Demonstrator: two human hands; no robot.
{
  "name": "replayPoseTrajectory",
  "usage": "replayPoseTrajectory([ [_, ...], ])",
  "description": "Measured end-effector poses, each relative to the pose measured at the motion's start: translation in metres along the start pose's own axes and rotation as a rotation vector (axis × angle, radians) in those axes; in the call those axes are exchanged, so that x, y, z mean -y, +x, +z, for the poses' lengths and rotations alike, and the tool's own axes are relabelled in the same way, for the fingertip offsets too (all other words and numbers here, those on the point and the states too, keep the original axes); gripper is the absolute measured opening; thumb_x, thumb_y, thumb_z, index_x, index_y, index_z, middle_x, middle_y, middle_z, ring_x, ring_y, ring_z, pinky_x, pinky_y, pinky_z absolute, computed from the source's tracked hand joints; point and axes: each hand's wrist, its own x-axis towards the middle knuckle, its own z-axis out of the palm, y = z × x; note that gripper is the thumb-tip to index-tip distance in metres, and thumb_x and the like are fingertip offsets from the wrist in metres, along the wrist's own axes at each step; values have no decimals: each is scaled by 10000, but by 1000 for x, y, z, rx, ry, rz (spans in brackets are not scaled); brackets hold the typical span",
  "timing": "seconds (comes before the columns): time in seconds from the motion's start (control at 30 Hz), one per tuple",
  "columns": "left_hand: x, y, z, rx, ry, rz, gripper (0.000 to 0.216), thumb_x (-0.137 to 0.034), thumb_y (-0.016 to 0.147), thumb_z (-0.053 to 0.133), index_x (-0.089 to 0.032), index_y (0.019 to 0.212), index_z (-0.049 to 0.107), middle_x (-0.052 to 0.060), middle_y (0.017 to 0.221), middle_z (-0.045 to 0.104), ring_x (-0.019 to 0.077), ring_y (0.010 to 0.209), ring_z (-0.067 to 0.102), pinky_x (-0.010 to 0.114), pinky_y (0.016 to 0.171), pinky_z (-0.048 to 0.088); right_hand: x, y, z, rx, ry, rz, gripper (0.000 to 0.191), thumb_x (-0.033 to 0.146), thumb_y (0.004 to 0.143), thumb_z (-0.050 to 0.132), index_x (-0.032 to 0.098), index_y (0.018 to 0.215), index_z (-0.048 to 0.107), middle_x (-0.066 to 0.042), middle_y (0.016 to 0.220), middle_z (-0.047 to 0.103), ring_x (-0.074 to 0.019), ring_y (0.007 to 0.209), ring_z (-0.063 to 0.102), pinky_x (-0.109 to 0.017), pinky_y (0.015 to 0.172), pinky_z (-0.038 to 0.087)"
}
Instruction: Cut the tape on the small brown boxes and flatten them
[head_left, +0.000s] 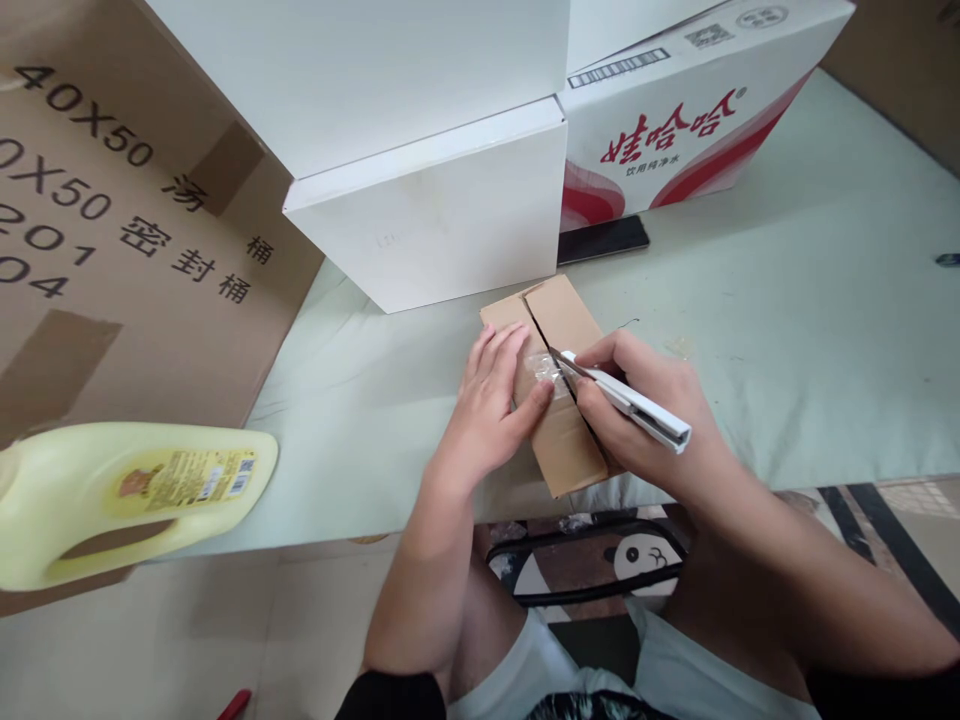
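A small brown cardboard box point(559, 430) lies on the pale green tabletop, clear tape point(546, 372) across its middle seam. My left hand point(495, 400) holds the box down, fingers over its left part and thumb on top beside the tape. In my right hand point(630, 410) is a white utility knife point(637, 408), gripped between thumb and fingers. Its blade end touches the box seam near the tape, and the rear of the handle points toward the lower right. Some of the right-hand fingers are hidden behind the knife and palm.
White boxes point(442, 215) stand behind the small box, with a red-and-white carton point(697, 140) to their right. A black phone point(604, 240) lies before the carton. On the left are a large cardboard carton point(142, 330) and a yellow jug point(292, 450). The table's front edge runs below my hands.
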Motion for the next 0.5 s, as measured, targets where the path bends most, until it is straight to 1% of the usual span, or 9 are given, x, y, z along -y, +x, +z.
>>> replayPoseTrajectory([
  [0.2, 0, 0, 0, 5, -3, 9, 644, -620, 1044, 384, -227, 1555, 385, 136, 1665, 419, 321, 1624, 219, 578, 1320, 222, 0, -1, -1, 9, 2, -13, 70, 255, 825, 593, 277, 821, 526, 18, 671, 664, -161, 515, 544, -306, 492, 394],
  [0.33, 0, 0, 0, 12, -12, 3, 656, -631, 1043, 371, -216, 1551, 386, 141, 1668, 413, 323, 1627, 205, 576, 1322, 217, 0, -1, -1, 6, 10, -13, 60, 246, 830, 583, 278, 821, 532, 15, 682, 668, -166, 535, 562, -309, 509, 401],
  [0.5, 2, 0, 0, 10, -9, 10, 667, -658, 1035, 359, -234, 1550, 382, 129, 1671, 409, 317, 1628, 207, 575, 1326, 207, 1, -1, -2, 32, 14, -12, 67, 249, 809, 577, 281, 799, 519, 19, 659, 647, -167, 523, 540, -310, 509, 392],
])
